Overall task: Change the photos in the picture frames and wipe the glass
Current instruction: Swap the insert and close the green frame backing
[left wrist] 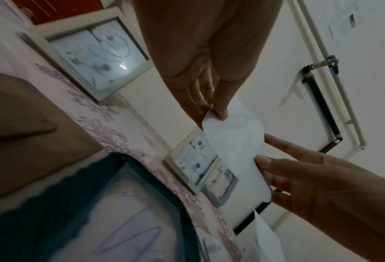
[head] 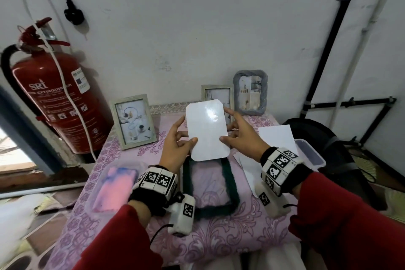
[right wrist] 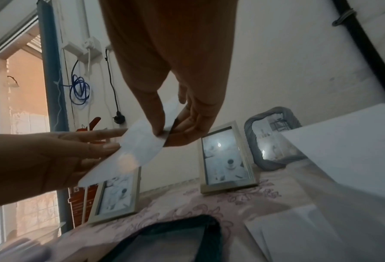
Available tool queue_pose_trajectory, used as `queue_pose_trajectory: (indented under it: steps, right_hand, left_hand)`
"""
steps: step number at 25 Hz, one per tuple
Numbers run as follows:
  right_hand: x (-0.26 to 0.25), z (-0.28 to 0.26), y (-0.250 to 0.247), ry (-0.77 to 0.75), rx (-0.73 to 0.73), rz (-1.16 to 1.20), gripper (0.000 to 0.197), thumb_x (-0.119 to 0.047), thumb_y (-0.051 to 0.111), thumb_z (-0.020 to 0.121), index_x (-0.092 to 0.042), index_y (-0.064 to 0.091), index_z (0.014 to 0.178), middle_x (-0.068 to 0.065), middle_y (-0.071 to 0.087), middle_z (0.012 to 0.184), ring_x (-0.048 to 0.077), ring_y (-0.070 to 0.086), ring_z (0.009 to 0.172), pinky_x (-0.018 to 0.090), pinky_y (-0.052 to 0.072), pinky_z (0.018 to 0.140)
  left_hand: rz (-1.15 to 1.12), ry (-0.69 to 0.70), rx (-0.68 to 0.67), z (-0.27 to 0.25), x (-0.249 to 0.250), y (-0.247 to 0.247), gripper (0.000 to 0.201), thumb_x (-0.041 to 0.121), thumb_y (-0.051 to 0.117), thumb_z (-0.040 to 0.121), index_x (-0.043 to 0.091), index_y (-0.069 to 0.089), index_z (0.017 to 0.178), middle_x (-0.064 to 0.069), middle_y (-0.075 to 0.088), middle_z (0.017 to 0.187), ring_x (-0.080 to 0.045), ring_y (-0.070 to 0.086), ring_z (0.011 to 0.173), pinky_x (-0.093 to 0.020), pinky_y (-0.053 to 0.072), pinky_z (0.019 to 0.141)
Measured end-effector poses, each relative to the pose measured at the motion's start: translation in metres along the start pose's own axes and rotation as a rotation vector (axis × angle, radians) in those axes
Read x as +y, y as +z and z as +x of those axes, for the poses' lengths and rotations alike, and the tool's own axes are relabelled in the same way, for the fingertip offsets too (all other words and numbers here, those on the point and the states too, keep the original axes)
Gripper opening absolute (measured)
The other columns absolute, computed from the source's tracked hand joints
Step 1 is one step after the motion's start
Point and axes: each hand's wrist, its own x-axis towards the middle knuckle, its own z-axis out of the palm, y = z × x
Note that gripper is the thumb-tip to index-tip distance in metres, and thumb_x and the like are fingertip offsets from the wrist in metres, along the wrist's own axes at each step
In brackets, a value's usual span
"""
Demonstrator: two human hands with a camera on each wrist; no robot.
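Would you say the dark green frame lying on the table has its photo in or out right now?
Out. The dark green frame lies flat, the pink tablecloth visible through its opening, while the left hand and right hand hold a white card above it.

The head view looks down at the worktop [head: 219, 237] from above; both wrist views look low along the fingers toward the wall, sharing the white sheet [head: 207, 130].

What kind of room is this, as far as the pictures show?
Probably a corner of a home or utility room: a small table with a pink floral cloth, a red fire extinguisher on a bare white wall, exposed pipes.
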Motion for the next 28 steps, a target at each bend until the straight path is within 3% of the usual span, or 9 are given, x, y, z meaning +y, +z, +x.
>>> queue_pose_trajectory:
  steps: [3,9,12,14,16,19,22,25,28]
  right_hand:
    - [0.009,-0.005,0.012,0.008,-0.042,0.017,0.084,0.002,0.068,0.078,-0.027,0.026,0.145,-0.002,0.052,0.082,0.008,0.051,0.065,0.031,0.051,0.071]
    - [0.029,-0.014,0.028,0.094,-0.089,-0.056,0.086,0.001,0.071,0.075,-0.027,0.030,0.144,0.000,0.053,0.078,0.010,0.055,0.063,0.027,0.055,0.061]
    - [0.040,-0.020,0.029,0.129,-0.114,-0.062,0.083,0.000,0.071,0.075,-0.025,0.031,0.144,-0.003,0.052,0.073,0.006,0.052,0.059,0.014,0.051,0.053]
    - [0.047,-0.024,0.029,0.142,-0.152,-0.121,0.083,-0.004,0.074,0.075,-0.021,0.032,0.144,-0.006,0.053,0.070,0.002,0.050,0.061,0.002,0.042,0.055]
    - [0.052,-0.028,0.028,0.157,-0.199,-0.175,0.080,-0.009,0.076,0.074,-0.019,0.035,0.142,-0.006,0.055,0.070,0.004,0.051,0.065,0.004,0.040,0.059]
    - [0.059,-0.032,0.028,0.193,-0.228,-0.188,0.073,-0.012,0.076,0.074,-0.017,0.041,0.139,-0.007,0.054,0.069,0.004,0.051,0.064,0.014,0.040,0.064]
    - [0.065,-0.034,0.028,0.231,-0.207,-0.141,0.071,-0.009,0.075,0.075,-0.015,0.043,0.137,-0.008,0.055,0.068,0.003,0.051,0.063,0.016,0.042,0.068]
    - [0.070,-0.033,0.031,0.265,-0.206,-0.132,0.067,-0.008,0.075,0.075,-0.011,0.046,0.135,-0.006,0.052,0.067,0.010,0.053,0.068,0.024,0.042,0.079]
    - [0.074,-0.032,0.033,0.287,-0.199,-0.135,0.066,-0.007,0.075,0.074,-0.006,0.047,0.134,-0.003,0.044,0.069,0.013,0.052,0.074,0.026,0.041,0.080]
  left_hand:
    - [0.061,-0.065,-0.013,-0.008,-0.012,-0.010,0.065,-0.002,0.062,0.083,0.017,0.036,0.140,-0.017,0.059,0.103,-0.024,0.060,0.083,-0.034,0.054,0.076]
    - [0.175,-0.148,-0.074,-0.025,-0.031,-0.020,0.066,-0.010,0.062,0.080,0.009,0.037,0.138,-0.009,0.050,0.096,-0.019,0.050,0.077,-0.019,0.050,0.069]
    - [0.183,-0.182,-0.084,-0.031,-0.040,-0.021,0.064,-0.010,0.063,0.079,0.006,0.039,0.136,-0.006,0.049,0.088,-0.014,0.047,0.071,-0.015,0.048,0.068]
    - [0.193,-0.198,-0.088,-0.034,-0.047,-0.020,0.063,-0.011,0.064,0.078,0.004,0.041,0.135,-0.001,0.049,0.080,-0.009,0.044,0.065,-0.006,0.046,0.061]
    - [0.259,-0.199,-0.116,-0.036,-0.051,-0.019,0.062,-0.008,0.066,0.078,0.003,0.043,0.134,0.000,0.053,0.080,-0.006,0.047,0.064,-0.003,0.045,0.059]
    - [0.407,-0.208,-0.166,-0.039,-0.058,-0.018,0.064,0.003,0.072,0.077,0.007,0.045,0.135,-0.008,0.058,0.097,-0.016,0.054,0.086,-0.016,0.048,0.081]
    - [0.691,-0.216,-0.159,-0.039,-0.065,-0.020,0.064,0.024,0.075,0.076,0.020,0.049,0.134,-0.012,0.045,0.127,-0.025,0.036,0.123,-0.032,0.030,0.108]
    - [0.705,-0.245,-0.154,-0.039,-0.068,-0.019,0.063,0.029,0.075,0.075,0.022,0.051,0.133,-0.011,0.036,0.131,-0.025,0.027,0.128,-0.030,0.024,0.108]
    - [0.720,-0.248,-0.167,-0.040,-0.070,-0.018,0.061,0.028,0.076,0.075,0.016,0.054,0.130,-0.010,0.035,0.134,-0.025,0.028,0.130,-0.030,0.024,0.110]
